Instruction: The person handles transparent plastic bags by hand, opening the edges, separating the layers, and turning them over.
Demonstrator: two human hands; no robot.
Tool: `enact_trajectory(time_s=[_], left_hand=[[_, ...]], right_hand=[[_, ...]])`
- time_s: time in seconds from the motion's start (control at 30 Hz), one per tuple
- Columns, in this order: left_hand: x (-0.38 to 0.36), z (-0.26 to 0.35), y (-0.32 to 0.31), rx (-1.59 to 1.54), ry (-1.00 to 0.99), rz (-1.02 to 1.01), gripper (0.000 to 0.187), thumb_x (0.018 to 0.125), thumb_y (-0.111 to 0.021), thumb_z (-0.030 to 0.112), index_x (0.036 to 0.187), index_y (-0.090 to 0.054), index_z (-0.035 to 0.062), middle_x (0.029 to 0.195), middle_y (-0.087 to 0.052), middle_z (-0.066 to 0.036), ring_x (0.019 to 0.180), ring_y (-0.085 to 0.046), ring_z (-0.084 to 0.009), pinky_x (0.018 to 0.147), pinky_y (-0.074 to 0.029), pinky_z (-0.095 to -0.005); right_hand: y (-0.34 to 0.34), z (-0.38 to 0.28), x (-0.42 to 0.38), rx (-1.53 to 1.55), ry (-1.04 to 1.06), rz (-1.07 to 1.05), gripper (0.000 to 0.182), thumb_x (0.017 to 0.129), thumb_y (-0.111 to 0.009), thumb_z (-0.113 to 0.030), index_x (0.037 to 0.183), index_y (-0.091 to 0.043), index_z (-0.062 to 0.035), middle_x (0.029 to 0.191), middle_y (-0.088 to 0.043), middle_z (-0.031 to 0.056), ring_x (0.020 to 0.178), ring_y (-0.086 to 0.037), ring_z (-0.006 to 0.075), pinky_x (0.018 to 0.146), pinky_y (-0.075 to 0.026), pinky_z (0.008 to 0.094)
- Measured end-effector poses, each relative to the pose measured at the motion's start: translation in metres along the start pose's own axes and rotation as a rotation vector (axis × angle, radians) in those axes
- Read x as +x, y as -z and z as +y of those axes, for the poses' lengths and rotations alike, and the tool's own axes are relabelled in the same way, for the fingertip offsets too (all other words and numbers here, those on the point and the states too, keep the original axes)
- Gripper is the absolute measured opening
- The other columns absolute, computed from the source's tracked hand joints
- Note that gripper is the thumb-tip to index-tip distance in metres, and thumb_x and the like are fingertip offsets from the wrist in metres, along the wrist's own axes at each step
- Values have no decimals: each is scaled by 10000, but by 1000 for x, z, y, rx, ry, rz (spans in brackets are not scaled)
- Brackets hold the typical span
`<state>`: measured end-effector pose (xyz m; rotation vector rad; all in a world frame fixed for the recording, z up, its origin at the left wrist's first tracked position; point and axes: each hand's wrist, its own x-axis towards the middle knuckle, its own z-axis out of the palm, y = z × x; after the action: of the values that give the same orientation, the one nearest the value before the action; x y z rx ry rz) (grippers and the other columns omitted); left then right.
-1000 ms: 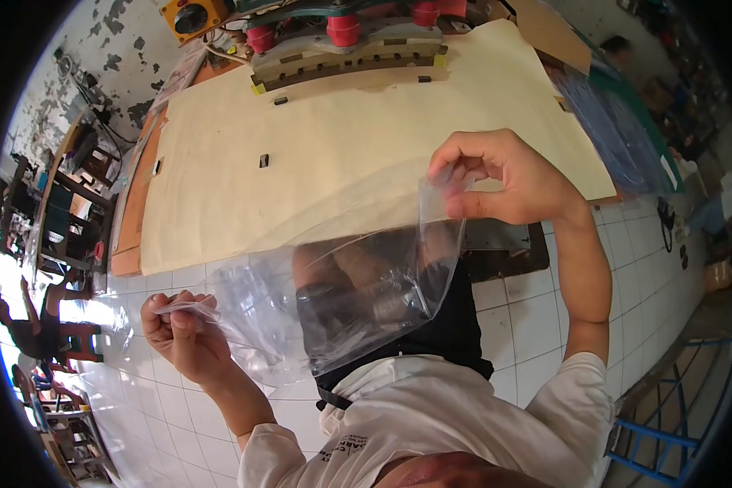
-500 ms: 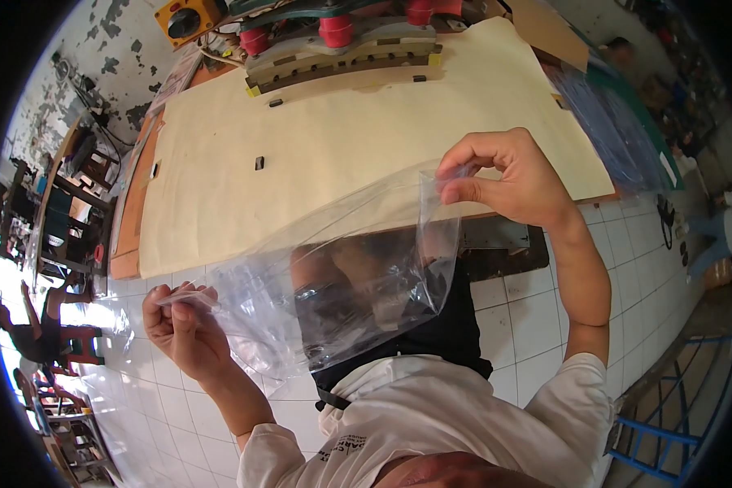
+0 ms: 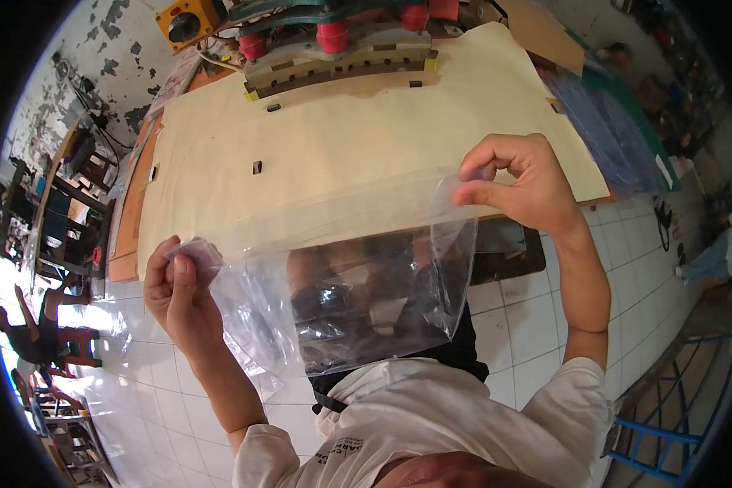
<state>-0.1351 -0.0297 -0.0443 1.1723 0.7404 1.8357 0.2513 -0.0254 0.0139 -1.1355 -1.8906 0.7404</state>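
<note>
A clear plastic sheet (image 3: 366, 309) hangs stretched between my two hands, across the front edge of the table and before my body. My left hand (image 3: 183, 297) is closed on its left end, where the plastic is folded into a small stack under the thumb. Between thumb and fingertips, my right hand (image 3: 516, 183) pinches the sheet's upper right corner. The sheet's middle sags a little and shows creases and glare. Behind it lies a cream board (image 3: 350, 146) on the table, with small dark blocks (image 3: 257, 167) on it.
At the back of the table stands a press-like machine (image 3: 342, 69) with red cylinders. A yellow box with a black knob (image 3: 185, 24) is at its left. Blue-tinted plastic sheets (image 3: 606, 134) lie at the right. A blue metal rack (image 3: 667, 439) stands lower right. Another person (image 3: 32, 329) is far left.
My right hand has moved slightly right, drawing the plastic sheet flatter and straighter. My left hand has risen a little and turned, so the folded end now points upward.
</note>
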Motion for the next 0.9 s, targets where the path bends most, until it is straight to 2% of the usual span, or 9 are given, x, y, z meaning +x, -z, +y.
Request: enact_trajectory(time_s=[0.2,0.27,0.3,0.37,0.63,0.67,0.73,0.87,0.9], left_hand=[[12,-6,-8,-7,55,-20,233,881,-596,10,1103,-582,-59,967,-650,-82,856,-635,-117,787,-532,-256],[12,-6,-8,-25,60,-27,236,878,-600,11,1104,-582,-57,960,-653,-83,854,-637,-116,788,-534,-258],[12,-6,-7,-33,44,-38,236,879,-599,11,1105,-582,-55,951,-657,-82,852,-639,-119,787,-537,-263],[9,-6,-6,-42,31,-49,236,879,-598,11,1106,-581,-53,943,-660,-81,849,-641,-122,786,-540,-267],[4,-4,-8,-67,-31,-63,227,882,-586,2,1102,-573,-51,879,-670,-89,830,-653,-160,783,-560,-360],[4,-4,-6,-67,-30,-63,227,882,-586,2,1102,-573,-51,879,-670,-89,830,-653,-160,783,-560,-360],[3,-5,-1,-76,-54,-168,247,893,-588,26,1138,-577,-7,979,-640,-78,879,-636,-158,807,-551,-351],[1,-8,2,-85,-60,-143,240,886,-601,28,1123,-581,-5,974,-639,-83,877,-638,-172,810,-551,-366],[0,-9,1,-99,-62,-105,222,881,-602,15,1098,-581,-26,921,-655,-86,853,-647,-168,790,-558,-352]], right_hand=[[3,0,-3,49,36,34,204,721,-762,6,864,-619,-11,793,-649,27,656,-541,61,618,-436,198],[2,1,-4,-60,205,85,217,738,-758,-63,903,-618,-44,701,-600,-9,599,-508,60,600,-431,218],[4,0,-5,-62,205,85,217,738,-758,-63,903,-618,-44,701,-600,-9,599,-508,60,600,-431,218],[9,-3,-6,-132,263,-24,217,733,-745,-65,911,-623,-49,727,-615,0,590,-527,84,595,-437,224],[18,-18,-6,-170,278,-165,194,742,-707,-58,919,-629,-46,782,-644,29,599,-560,118,579,-443,246],[18,-19,-5,-176,279,-186,189,745,-702,-64,919,-629,-45,783,-644,32,597,-557,123,578,-443,251],[19,-19,-5,-180,283,-190,194,747,-697,-66,927,-627,-44,773,-636,33,589,-543,124,575,-437,255],[19,-19,-4,-182,253,-220,189,784,-692,-115,933,-616,-28,752,-618,36,594,-500,132,592,-419,257],[18,-19,-4,-182,253,-221,189,784,-692,-115,933,-616,-28,752,-618,36,594,-500,132,592,-419,257]])
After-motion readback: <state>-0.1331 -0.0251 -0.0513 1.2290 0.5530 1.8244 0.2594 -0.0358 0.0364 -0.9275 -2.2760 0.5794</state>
